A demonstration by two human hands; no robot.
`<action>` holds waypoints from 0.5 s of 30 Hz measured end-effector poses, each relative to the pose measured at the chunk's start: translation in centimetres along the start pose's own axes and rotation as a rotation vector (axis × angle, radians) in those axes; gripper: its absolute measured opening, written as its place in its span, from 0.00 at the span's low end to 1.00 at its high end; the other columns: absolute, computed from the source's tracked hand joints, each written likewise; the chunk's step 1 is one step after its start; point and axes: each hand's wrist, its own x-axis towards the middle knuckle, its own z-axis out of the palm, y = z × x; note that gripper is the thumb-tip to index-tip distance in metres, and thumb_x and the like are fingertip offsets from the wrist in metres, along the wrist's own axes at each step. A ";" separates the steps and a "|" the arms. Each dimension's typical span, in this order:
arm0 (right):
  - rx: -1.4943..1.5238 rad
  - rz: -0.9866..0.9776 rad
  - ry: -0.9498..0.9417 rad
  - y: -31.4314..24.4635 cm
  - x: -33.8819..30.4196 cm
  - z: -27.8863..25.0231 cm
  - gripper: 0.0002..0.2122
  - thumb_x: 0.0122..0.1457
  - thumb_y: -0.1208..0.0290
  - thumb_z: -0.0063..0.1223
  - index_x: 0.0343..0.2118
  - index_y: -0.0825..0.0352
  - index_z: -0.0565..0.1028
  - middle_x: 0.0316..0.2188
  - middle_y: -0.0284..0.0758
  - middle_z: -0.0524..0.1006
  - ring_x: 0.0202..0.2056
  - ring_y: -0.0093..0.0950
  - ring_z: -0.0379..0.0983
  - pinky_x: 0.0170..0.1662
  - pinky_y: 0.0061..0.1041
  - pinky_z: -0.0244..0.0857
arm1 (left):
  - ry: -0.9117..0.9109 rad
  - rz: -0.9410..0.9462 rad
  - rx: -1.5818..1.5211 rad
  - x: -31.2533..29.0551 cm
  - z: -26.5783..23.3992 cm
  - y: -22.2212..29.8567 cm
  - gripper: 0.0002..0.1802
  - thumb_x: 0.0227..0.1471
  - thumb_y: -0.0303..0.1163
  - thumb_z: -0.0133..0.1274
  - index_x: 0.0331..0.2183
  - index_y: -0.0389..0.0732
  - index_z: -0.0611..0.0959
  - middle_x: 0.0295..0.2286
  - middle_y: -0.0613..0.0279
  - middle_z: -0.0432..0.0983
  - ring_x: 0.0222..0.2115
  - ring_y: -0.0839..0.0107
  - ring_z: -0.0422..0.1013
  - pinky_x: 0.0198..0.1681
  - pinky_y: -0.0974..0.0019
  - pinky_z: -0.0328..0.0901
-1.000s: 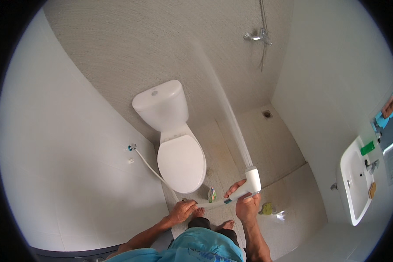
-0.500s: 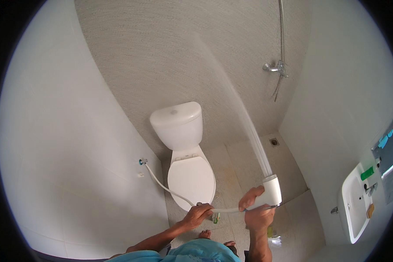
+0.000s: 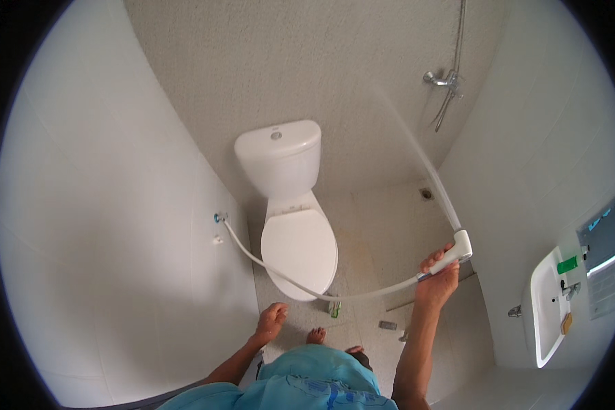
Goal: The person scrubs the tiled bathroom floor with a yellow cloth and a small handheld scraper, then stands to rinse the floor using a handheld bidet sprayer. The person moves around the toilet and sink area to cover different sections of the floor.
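My right hand [image 3: 439, 279] is wrapped round the handle of a white bidet sprayer [image 3: 462, 246]. A jet of water [image 3: 424, 160] streams from its head toward the far wall. From the sprayer a white hose [image 3: 362, 296] sags across the front of the toilet and runs up to a small wall valve [image 3: 219, 218] on the left. My left hand [image 3: 272, 321] hangs low, just off the front left of the toilet, fingers curled together with nothing in them. The white toilet [image 3: 299, 249] has its lid down.
At the right wall hangs a white sink [image 3: 534, 321] with a green item [image 3: 567, 264] and a sponge [image 3: 567, 324] on its rim. A shower mixer [image 3: 447, 80] is on the far wall, a floor drain [image 3: 426, 194] below. A green-labelled bottle [image 3: 335, 307] stands by the toilet.
My left hand has let go of the hose and drawn back left. The sprayer in my right hand has moved right and farther out, its jet shifting right. The hose now hangs looser.
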 end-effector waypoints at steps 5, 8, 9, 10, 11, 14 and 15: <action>-0.134 0.003 0.048 0.1 0.3 -1.2 0.19 0.65 0.57 0.44 0.50 0.67 0.68 0.30 0.30 0.71 0.30 0.21 0.68 0.28 0.21 0.64 | -0.314 -0.339 0.148 -5.0 -0.8 -9.6 0.17 0.53 0.42 0.52 0.34 0.35 0.82 0.31 0.47 0.79 0.34 0.52 0.76 0.39 0.55 0.68; -0.161 0.051 -0.037 -0.1 0.0 0.4 0.19 0.64 0.56 0.45 0.50 0.67 0.68 0.30 0.31 0.71 0.30 0.21 0.69 0.27 0.20 0.64 | -0.445 -0.295 0.297 -9.2 -1.0 -16.6 0.18 0.52 0.43 0.53 0.33 0.36 0.83 0.29 0.48 0.80 0.32 0.54 0.76 0.39 0.55 0.69; -0.126 0.092 -0.078 0.3 -0.1 1.6 0.20 0.64 0.56 0.46 0.50 0.68 0.68 0.30 0.31 0.71 0.29 0.21 0.69 0.27 0.20 0.65 | -0.443 -0.228 0.348 -11.6 -1.9 -20.8 0.19 0.52 0.44 0.55 0.34 0.37 0.83 0.29 0.49 0.80 0.32 0.55 0.77 0.39 0.56 0.69; -0.110 0.120 -0.117 0.4 0.2 2.9 0.20 0.64 0.56 0.47 0.50 0.68 0.68 0.30 0.31 0.71 0.29 0.22 0.69 0.26 0.20 0.65 | -0.456 -0.149 0.387 -12.8 -2.2 -22.5 0.19 0.52 0.45 0.56 0.36 0.38 0.83 0.28 0.50 0.80 0.32 0.56 0.77 0.39 0.56 0.69; -0.156 0.140 -0.130 0.0 0.4 3.3 0.21 0.62 0.55 0.49 0.49 0.69 0.68 0.28 0.31 0.71 0.28 0.21 0.69 0.25 0.20 0.64 | -0.442 -0.255 0.331 -12.0 -0.9 -21.0 0.19 0.52 0.44 0.55 0.34 0.37 0.83 0.27 0.51 0.80 0.29 0.57 0.77 0.37 0.56 0.70; -0.271 0.194 -0.157 0.5 0.8 6.3 0.26 0.56 0.52 0.57 0.46 0.71 0.69 0.25 0.31 0.72 0.24 0.19 0.70 0.20 0.19 0.63 | -0.384 -0.474 0.214 -9.1 -1.9 -14.2 0.18 0.53 0.42 0.53 0.32 0.35 0.83 0.23 0.53 0.80 0.23 0.60 0.77 0.31 0.58 0.70; -0.283 0.225 -0.200 1.2 0.9 7.8 0.26 0.55 0.51 0.57 0.46 0.71 0.69 0.25 0.31 0.72 0.23 0.19 0.70 0.20 0.19 0.63 | -0.352 -0.470 0.190 -9.1 -2.7 -14.5 0.18 0.54 0.42 0.53 0.32 0.35 0.83 0.23 0.53 0.80 0.23 0.62 0.77 0.29 0.59 0.70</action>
